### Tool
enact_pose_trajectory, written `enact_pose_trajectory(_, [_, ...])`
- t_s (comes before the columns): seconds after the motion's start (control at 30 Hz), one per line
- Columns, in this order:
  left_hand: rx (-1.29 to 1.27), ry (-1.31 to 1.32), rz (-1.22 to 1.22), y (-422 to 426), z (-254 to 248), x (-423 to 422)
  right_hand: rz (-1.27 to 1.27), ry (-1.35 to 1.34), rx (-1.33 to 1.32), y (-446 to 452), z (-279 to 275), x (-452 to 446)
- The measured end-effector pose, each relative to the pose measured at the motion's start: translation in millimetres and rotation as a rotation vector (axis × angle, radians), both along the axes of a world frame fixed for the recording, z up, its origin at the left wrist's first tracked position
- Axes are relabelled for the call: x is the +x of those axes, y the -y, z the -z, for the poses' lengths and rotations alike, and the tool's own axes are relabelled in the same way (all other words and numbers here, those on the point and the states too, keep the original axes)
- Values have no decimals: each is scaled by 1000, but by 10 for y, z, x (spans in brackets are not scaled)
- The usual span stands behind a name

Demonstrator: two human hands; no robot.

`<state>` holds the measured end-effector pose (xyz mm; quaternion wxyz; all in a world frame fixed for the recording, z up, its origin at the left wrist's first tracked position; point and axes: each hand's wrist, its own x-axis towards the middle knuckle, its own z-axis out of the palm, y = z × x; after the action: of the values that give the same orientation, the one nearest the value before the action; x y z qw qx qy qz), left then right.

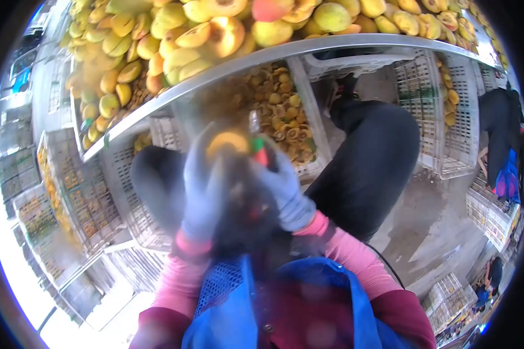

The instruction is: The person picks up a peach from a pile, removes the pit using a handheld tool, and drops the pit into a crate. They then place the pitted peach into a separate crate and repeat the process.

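Note:
My left hand (204, 189), in a pale glove, is closed round a yellow-orange peach half (229, 139) above my lap. Close beside it, my gloved right hand (286, 191) grips a small pitting tool (259, 150) with a red and green handle; its metal end points up and away. A smear on the lens blurs the fingers, and whether the tool touches the fruit I cannot tell. Below and beyond the hands stands a crate (310, 107) with many cut peach halves (279, 110) in it.
A metal-edged table (262, 54) heaped with whole and halved peaches (332, 17) spans the front. Plastic crates (75, 186) stand at the left, and more crates (419, 104) at the right. Another person's dark-clad leg (495, 128) shows at far right. The floor (416, 221) looks wet.

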<state>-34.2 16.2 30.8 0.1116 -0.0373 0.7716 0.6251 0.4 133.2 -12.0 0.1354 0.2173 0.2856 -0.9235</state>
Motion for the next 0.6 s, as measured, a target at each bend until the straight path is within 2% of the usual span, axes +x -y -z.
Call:
enact_pose_trajectory(0.03, [-91,-144,53,48,65,3,-97,-51,-86,-110,-65,-52])
enact_pose_trajectory(0.07, [-67,-125,47,78,66,8,-177,-117,-113,-178,-67,-53])
enact_pose_trajectory(0.13, [-194,-156,89,138,63,19,-230,-138,-162,-152,-55,-18])
enact_pose_trajectory(0.2, [-171,-107,63,177,132,54,-143,-135,-19,-73,13,55])
enact_pose_trajectory(0.27, [-233,-249,-35,211,303,157,-49,-75,140,-11,34,118])
enact_pose_trajectory(0.3, [14,-36,-229,90,135,169,-93,-21,168,-55,-40,152])
enact_pose_trajectory(0.4, [-39,-90,-312,17,118,238,3,-109,84,141,-202,404])
enact_pose_trajectory(0.47, [44,-84,-287,-48,92,298,-158,-204,258,125,-209,473])
enact_pose_trajectory(0.5, [-96,-227,-203,-39,102,301,-237,-252,347,107,-209,497])
enact_pose_trajectory(0.53, [-126,-270,-223,-41,111,317,-317,-302,434,95,-205,511])
enact_pose_trajectory(0.6, [-138,-310,-266,-64,130,361,-284,-383,653,124,-97,564])
